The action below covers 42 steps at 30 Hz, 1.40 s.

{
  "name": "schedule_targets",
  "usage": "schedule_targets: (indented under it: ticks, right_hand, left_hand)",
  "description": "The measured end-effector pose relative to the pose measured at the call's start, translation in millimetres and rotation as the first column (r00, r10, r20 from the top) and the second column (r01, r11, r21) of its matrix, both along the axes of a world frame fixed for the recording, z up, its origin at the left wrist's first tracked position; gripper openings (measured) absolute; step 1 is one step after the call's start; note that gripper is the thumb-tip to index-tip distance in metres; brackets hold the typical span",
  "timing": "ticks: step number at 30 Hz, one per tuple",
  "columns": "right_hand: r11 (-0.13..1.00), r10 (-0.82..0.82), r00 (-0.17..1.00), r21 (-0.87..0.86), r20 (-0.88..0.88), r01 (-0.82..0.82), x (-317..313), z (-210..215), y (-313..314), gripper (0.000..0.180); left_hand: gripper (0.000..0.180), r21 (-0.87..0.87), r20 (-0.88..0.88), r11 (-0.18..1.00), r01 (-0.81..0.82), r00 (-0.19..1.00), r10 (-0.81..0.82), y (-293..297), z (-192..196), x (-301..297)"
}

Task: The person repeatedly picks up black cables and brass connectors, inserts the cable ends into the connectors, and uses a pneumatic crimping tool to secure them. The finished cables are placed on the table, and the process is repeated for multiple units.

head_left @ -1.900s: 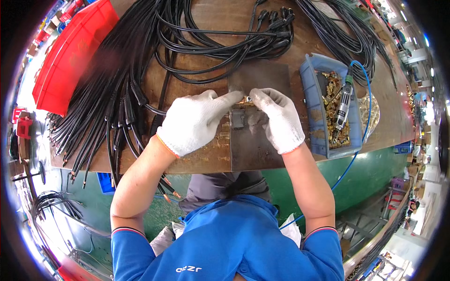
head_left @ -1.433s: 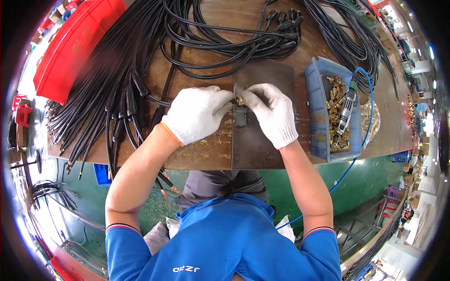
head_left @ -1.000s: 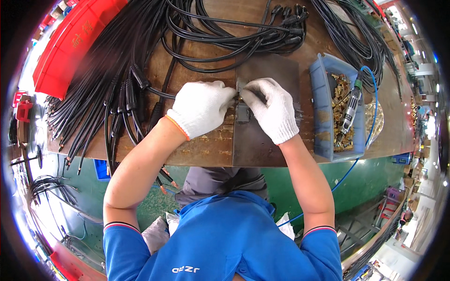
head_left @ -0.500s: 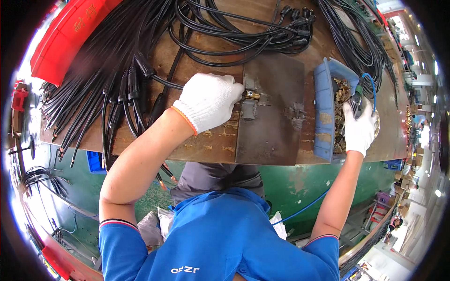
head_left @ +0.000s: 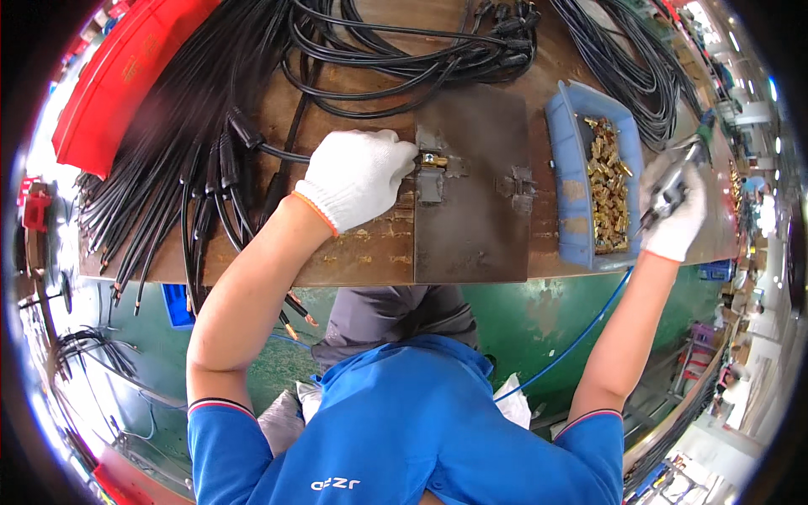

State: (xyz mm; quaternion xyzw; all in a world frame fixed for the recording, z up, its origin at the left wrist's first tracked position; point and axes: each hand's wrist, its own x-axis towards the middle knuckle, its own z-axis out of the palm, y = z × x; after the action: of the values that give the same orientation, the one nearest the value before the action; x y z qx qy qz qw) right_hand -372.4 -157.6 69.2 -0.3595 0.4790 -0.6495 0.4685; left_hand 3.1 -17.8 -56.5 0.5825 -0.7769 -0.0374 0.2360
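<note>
My gloved left hand (head_left: 358, 172) is closed on a black cable (head_left: 286, 155) at the left edge of the dark metal plate (head_left: 473, 231). Just past its fingertips, a brass connector (head_left: 433, 159) lies in a small holder fixed on the plate. My gloved right hand (head_left: 680, 206), a little blurred, grips an air tool (head_left: 671, 187) with a silver body and green end. The tool slants, its narrow tip pointing down toward me, to the right of a blue bin (head_left: 572, 189) of small brass parts (head_left: 608, 185).
Many black cables (head_left: 168, 109) fan across the table's left side, next to a red bin (head_left: 126, 80). Coiled cables (head_left: 404, 63) with black plugs lie at the back, and another bundle (head_left: 631, 76) at the back right. A blue hose (head_left: 581, 337) hangs below the table edge.
My right hand has moved right with the air tool, away from over the blue bin, uncovering the brass parts. My left hand keeps its hold on the cable. The whole view has shifted slightly.
</note>
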Motion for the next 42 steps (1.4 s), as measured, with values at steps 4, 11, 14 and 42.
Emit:
schedule_targets:
  ticks: [4, 11, 14, 42]
  right_hand:
    - [0.898, 0.415, 0.875, -0.267, 0.249, -0.350, 19, 14, -17, 0.034]
    - [0.725, 0.681, 0.680, -0.381, 0.272, -0.573, 142, -27, 11, 0.018]
    - [0.638, 0.748, 0.651, -0.408, 0.128, -0.653, 171, -49, 23, 0.022]
    - [0.461, 0.796, 0.555, -0.351, -0.242, -0.815, 206, -61, 28, 0.033]
  left_hand:
    - [0.015, 0.025, 0.042, 1.000, -0.002, 0.999, 0.001, 1, 6, 0]
    - [0.016, 0.055, 0.026, 0.998, -0.003, 1.000, 0.002, 0, 8, -2]
    - [0.017, 0.085, 0.036, 0.996, -0.014, 0.999, 0.011, 0, 9, -2]
    - [0.010, 0.051, -0.010, 0.999, -0.006, 1.000, 0.006, -1, 8, -4]
